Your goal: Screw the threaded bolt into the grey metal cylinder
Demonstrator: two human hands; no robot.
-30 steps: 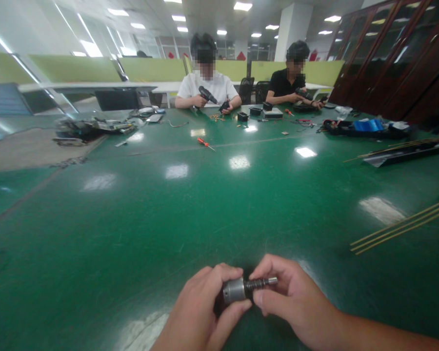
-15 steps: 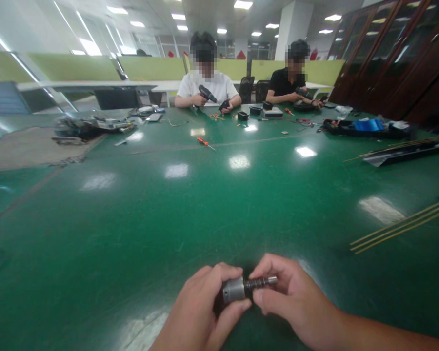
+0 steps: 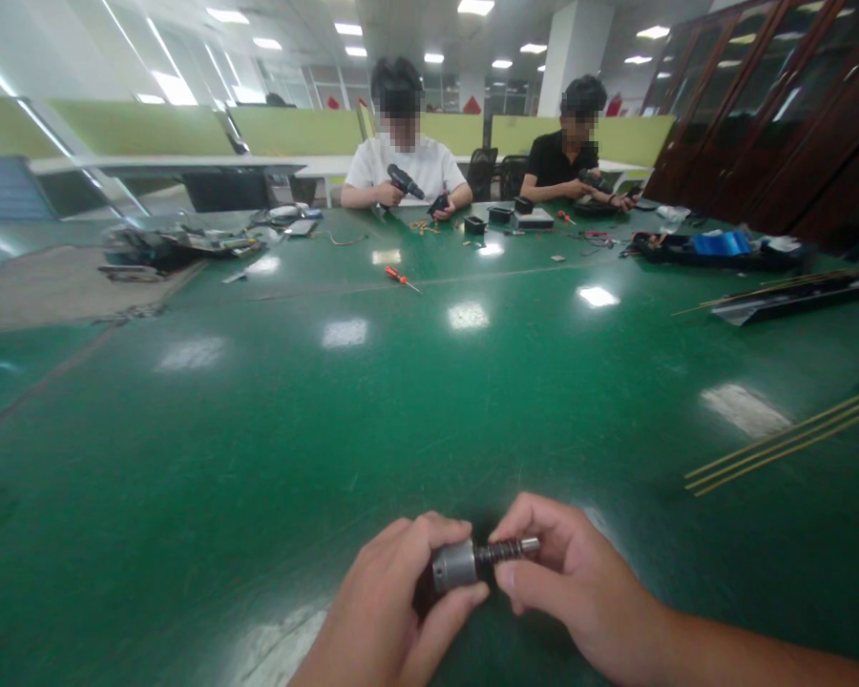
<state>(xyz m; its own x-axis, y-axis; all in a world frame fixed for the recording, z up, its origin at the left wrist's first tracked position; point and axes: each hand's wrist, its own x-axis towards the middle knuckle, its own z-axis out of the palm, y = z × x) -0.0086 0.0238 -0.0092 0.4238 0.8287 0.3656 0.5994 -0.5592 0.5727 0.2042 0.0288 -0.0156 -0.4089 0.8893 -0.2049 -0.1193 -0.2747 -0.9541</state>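
Note:
My left hand point(image 3: 393, 592) is closed around a grey metal cylinder point(image 3: 454, 565), thumb below and fingers over the top. Small holes show in the cylinder's side. Out of its right end comes a thin shaft point(image 3: 530, 546) with a dark coil spring point(image 3: 497, 552) wound along it. The thumb and forefinger of my right hand point(image 3: 565, 563) pinch around the spring near the cylinder. The shaft's bare, shiny tip points right, toward my right palm. Both hands hold the part just above the green tabletop point(image 3: 372, 410).
Thin yellow rods point(image 3: 787, 444) lie to the right. An orange-handled screwdriver point(image 3: 397, 276) lies farther back. Across the table sit two people, one holding a power drill point(image 3: 405, 181). A pile of parts point(image 3: 178, 246) is at the back left, a black tray point(image 3: 708, 253) at the back right.
Both hands and the metal part have shifted very slightly left. The grip of each hand looks the same.

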